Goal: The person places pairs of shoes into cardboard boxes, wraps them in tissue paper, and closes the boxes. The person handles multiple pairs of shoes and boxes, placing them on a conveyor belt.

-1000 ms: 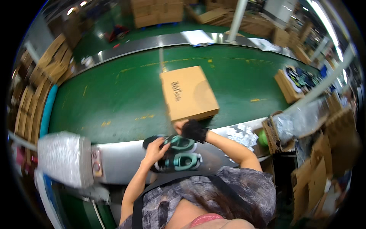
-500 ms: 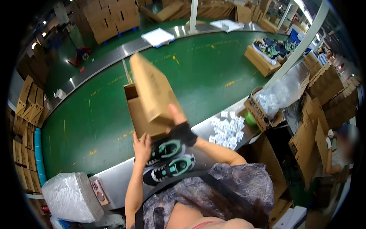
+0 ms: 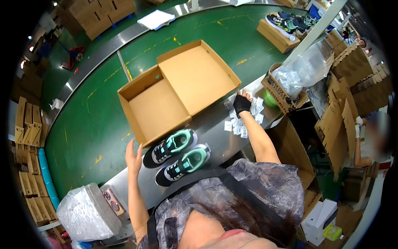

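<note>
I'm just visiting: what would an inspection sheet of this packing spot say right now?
Surface: green conveyor belt with a steel ledge along its near side.
Job's things: open cardboard shoebox, empty; pair of black-and-teal sneakers on the ledge.
Clutter: small white packets; plastic-wrapped bundle.
Hands: left hand open beside the sneakers; gloved right hand on the packets.
Cables: nothing seen.
Surroundings: stacked flat cartons; another person at right.

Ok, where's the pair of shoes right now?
Head view, lower centre: the shoes lie on the metal ledge just below the open box, right of the left hand.
</note>
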Demonstrator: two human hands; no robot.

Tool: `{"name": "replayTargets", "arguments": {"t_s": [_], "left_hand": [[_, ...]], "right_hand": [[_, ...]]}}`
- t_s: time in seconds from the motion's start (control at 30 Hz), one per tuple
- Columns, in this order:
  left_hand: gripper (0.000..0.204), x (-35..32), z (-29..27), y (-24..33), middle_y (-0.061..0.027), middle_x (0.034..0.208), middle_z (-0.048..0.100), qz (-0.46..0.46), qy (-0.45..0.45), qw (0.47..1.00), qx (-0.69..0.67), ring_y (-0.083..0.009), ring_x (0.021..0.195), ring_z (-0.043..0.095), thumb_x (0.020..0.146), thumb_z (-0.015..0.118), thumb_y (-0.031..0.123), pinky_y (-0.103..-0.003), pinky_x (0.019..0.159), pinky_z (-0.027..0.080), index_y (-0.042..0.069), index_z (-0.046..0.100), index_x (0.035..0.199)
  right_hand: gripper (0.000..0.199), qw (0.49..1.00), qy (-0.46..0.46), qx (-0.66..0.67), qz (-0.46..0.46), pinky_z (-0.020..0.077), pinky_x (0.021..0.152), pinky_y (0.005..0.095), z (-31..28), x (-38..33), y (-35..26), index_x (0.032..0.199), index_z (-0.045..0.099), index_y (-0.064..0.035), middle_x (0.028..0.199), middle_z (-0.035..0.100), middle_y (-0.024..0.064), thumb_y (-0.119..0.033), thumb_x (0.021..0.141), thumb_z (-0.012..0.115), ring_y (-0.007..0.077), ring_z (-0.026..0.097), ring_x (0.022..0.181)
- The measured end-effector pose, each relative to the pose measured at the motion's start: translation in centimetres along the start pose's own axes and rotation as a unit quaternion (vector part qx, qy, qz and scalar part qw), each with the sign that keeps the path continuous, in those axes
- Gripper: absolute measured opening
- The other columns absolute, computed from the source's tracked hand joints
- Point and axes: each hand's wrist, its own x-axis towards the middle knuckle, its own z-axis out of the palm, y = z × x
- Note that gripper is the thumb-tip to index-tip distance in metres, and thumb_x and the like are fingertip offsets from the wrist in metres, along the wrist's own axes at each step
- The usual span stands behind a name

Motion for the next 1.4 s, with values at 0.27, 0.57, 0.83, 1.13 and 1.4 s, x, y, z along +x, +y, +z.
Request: {"name": "replayTargets", "arguments": {"t_s": [0.27,0.57,0.83,1.13,1.4], "left_hand": [[0.047,-8.3,-15.2,-15.7,-0.0162,0.112,0.051,-0.155,0.319,0.92,0.168,-0.0208,0.081,0.053,0.083,0.053,0.011,-0.03,0.071,0.045,0.002,0.039,0.127],[0.055,-22.0,-26.2,-22.3,-0.0176,0.119,0.048,-0.618,0.064,0.693,0.367,-0.034,0.096,0.053,0.085,0.045,0.041,-0.046,0.081,0.042,0.006,0.04,0.127],[0.062,-24.0,-25.0,-25.2,-0.0155,0.131,0.036,-0.512,0.121,0.765,0.371,-0.037,0.122,0.03,0.082,0.042,0.054,-0.048,0.098,0.028,0.012,0.041,0.127],[0.039,-28.5,-29.2,-33.0,-0.0182,0.121,0.044,-0.485,0.145,0.858,0.087,-0.0337,0.11,0.041,0.084,0.049,0.034,-0.041,0.088,0.039,0.004,0.058,0.107],[0.064,-23.2,-28.5,-26.6,-0.0127,0.142,0.017,-0.548,0.073,0.771,0.315,-0.0341,0.131,0.015,0.082,0.046,0.05,-0.067,0.092,0.019,0.017,0.03,0.135]], "right_hand": [[0.016,0.98,0.172,0.074,-0.061,0.0382,0.077,0.042,3.4,-0.8,3.1,0.082,0.059,-0.0095,0.081,0.058,0.0087,-0.019,0.078,0.047,0.0264,0.055,0.081],[0.029,0.927,0.061,0.349,-0.124,0.044,0.068,0.0413,-5.1,-2.8,-12.9,0.103,0.05,-0.0044,0.086,0.054,0.0166,-0.022,0.08,0.052,0.0336,0.054,0.077],[0.043,0.852,-0.252,0.187,-0.419,0.044,0.081,0.0396,-0.7,-11.6,-26.4,0.117,0.05,-0.0101,0.1,0.058,0.0203,-0.032,0.08,0.046,0.0347,0.056,0.09],[0.046,0.847,-0.317,0.188,-0.383,0.0451,0.077,0.037,-2.1,-12.0,-27.5,0.109,0.055,-0.0033,0.088,0.063,0.0164,-0.038,0.08,0.049,0.0292,0.06,0.087],[0.045,0.864,-0.281,0.182,-0.376,0.0465,0.07,0.0338,-0.1,-11.5,-27.0,0.099,0.059,-0.0018,0.074,0.064,0.0142,-0.04,0.077,0.052,0.0266,0.062,0.075]]}}
